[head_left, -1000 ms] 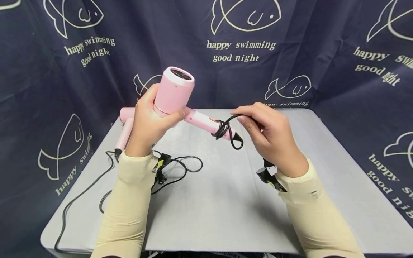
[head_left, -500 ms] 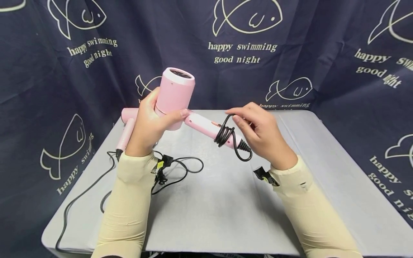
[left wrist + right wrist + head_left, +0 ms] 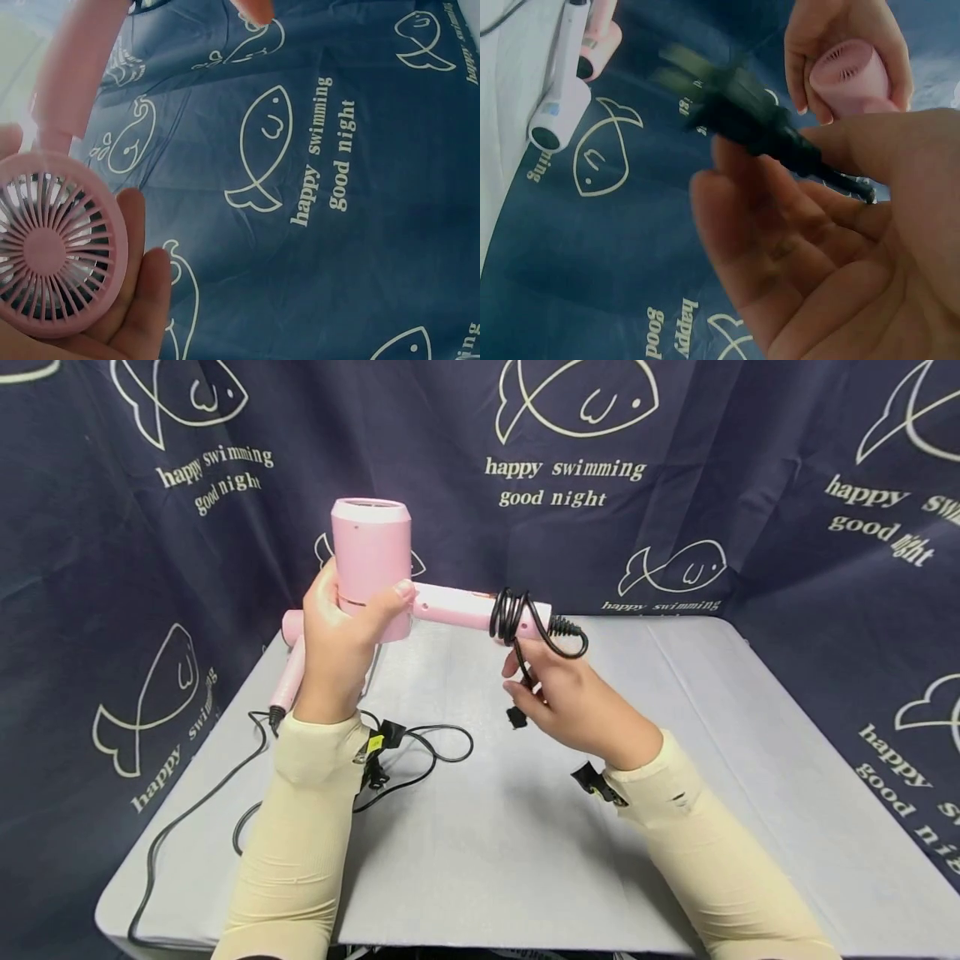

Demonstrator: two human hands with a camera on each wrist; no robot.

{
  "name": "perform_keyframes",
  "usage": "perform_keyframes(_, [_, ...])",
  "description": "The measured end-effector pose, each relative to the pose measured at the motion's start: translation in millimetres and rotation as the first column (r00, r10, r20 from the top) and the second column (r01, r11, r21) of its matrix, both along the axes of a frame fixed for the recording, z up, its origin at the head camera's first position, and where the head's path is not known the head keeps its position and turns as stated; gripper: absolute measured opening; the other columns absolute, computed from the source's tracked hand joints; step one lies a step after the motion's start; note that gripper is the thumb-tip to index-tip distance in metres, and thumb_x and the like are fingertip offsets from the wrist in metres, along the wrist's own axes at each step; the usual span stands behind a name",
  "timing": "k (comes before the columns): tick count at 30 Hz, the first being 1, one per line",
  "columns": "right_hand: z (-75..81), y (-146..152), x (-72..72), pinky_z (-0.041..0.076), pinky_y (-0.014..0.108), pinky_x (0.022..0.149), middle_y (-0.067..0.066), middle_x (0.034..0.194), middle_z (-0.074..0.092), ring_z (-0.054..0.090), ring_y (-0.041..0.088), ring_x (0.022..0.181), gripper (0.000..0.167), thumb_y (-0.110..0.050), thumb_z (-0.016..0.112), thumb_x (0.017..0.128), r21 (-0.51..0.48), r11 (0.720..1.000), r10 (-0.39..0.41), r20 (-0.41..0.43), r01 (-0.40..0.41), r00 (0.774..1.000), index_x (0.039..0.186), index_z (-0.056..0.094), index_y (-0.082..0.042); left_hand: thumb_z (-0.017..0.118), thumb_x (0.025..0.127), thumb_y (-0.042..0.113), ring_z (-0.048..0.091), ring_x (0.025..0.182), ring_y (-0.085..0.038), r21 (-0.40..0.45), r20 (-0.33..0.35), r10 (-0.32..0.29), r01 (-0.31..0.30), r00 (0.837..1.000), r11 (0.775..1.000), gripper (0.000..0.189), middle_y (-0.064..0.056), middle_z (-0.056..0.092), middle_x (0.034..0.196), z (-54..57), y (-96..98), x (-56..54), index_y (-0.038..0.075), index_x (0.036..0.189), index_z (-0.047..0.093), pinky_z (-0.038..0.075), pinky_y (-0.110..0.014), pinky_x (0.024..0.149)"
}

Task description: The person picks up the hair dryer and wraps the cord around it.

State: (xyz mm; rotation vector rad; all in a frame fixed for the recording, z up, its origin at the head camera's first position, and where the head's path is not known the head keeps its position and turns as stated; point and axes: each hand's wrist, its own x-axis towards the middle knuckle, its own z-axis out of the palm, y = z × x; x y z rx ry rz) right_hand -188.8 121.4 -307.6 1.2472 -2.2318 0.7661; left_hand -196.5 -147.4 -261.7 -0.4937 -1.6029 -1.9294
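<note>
so left hand has a grip on the pink hair dryer, up left of centre over the table, while right hand pinches its black cord near the plug.

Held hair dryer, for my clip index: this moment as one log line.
left hand: grips pink hair dryer; right hand: holds cord near plug; cord: wound round handle

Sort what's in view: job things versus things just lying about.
Job: pink cylinder-headed hair dryer in the left hand; black cord wound round its handle; black two-pronged plug at the right hand.
Lying about: second pink hair dryer; pale hair dryer; loose black cord.
</note>
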Motion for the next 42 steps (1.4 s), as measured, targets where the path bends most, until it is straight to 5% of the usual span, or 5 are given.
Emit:
perform_keyframes(10, [-0.9, -9.7, 13.5, 0.058, 0.027, 0.074, -0.011, 0.090, 0.065, 0.068, -0.001, 0.085, 0.006, -0.020, 0.058, 0.101, 0.118, 0.992, -0.075, 0.244, 0.048, 0.967, 0.101, 0.053, -0.016, 0.084, 0.078, 0.011, 0.065, 0.092, -0.025, 0.054, -0.006, 0.095, -0.094, 0.995, 0.994, 0.043, -0.009, 0.067, 0.103, 4.1, 4.9, 2.6, 0.006, 0.117, 0.067, 0.056, -0.034, 0.082])
perform_keyframes(22, [19.3, -5.4, 44.2, 0.047, 0.025, 0.056, -0.012, 0.073, 0.057, 0.053, 0.001, 0.059, 0.009, -0.014, 0.056, 0.092, 0.027, 0.971, -0.239, 0.138, 0.238, 0.961, 0.101, 0.057, -0.015, 0.086, 0.075, 0.017, 0.061, 0.088, -0.022, -0.074, -0.067, 0.285, -0.289, 0.956, 0.954, 0.048, -0.002, 0.065, 0.097, 8.2, 15.4, 9.0, 0.004, 0.117, 0.066, 0.051, -0.029, 0.080])
perform_keyframes(32, [30.9, 3.0, 49.6, 0.044, 0.025, 0.061, -0.006, 0.089, 0.063, 0.051, 0.006, 0.067, 0.028, -0.015, 0.066, 0.092, -0.115, 0.934, -0.335, 0.035, 0.337, 0.941, 0.119, 0.069, -0.012, 0.089, 0.073, 0.035, 0.063, 0.093, -0.012, -0.330, -0.094, 0.472, -0.475, 0.876, 0.816, 0.065, 0.000, 0.071, 0.108, -10.7, 6.6, -9.7, 0.014, 0.130, 0.064, 0.050, -0.032, 0.083])
perform_keyframes(37, [35.2, 11.1, 40.1, 0.045, 0.019, 0.064, -0.003, 0.094, 0.070, 0.059, 0.006, 0.074, 0.027, -0.007, 0.077, 0.088, -0.228, 0.956, -0.189, 0.000, 0.185, 0.982, 0.115, 0.070, -0.008, 0.088, 0.072, 0.038, 0.062, 0.083, -0.015, -0.493, -0.098, 0.423, -0.413, 0.901, 0.766, 0.061, 0.000, 0.071, 0.098, -11.8, 3.9, -9.4, 0.016, 0.125, 0.067, 0.049, -0.034, 0.074])
perform_keyframes(42, [36.5, 19.6, 30.7, 0.048, 0.020, 0.065, -0.001, 0.089, 0.074, 0.061, 0.006, 0.073, 0.036, -0.008, 0.085, 0.084, -0.346, 0.929, -0.137, 0.012, 0.132, 0.991, 0.114, 0.066, -0.002, 0.090, 0.071, 0.033, 0.061, 0.083, -0.014, -0.556, -0.022, 0.282, -0.247, 0.959, 0.793, 0.056, 0.004, 0.069, 0.096, -10.9, 2.1, -7.1, 0.021, 0.121, 0.069, 0.049, -0.035, 0.074])
